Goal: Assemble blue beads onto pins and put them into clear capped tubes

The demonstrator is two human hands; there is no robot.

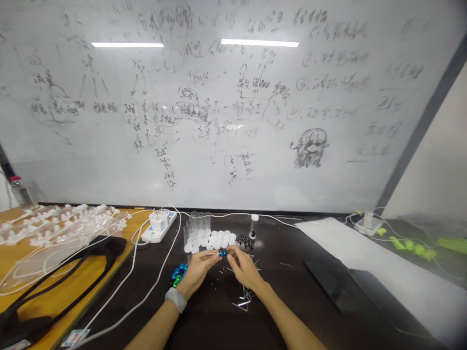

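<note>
My left hand [199, 271] and my right hand [245, 268] meet over the dark table, fingertips pinched together on a small blue bead piece [222, 253] held between them. A cluster of blue and green beads [178, 275] lies just left of my left hand. Thin metal pins [243, 297] are scattered beneath my right wrist. Behind the hands stand clear plastic tubes [197, 227], a group of white caps [217, 239], a small pile of black pieces [244, 240] and one capped vial [254, 226].
A white power strip [159, 227] with cables lies at the back left. Clear plastic parts [54, 226] and a black strap [58, 272] cover the orange table on the left. A dark flat device [339, 287] and white sheet [365, 253] lie to the right. A whiteboard [233, 107] fills the background.
</note>
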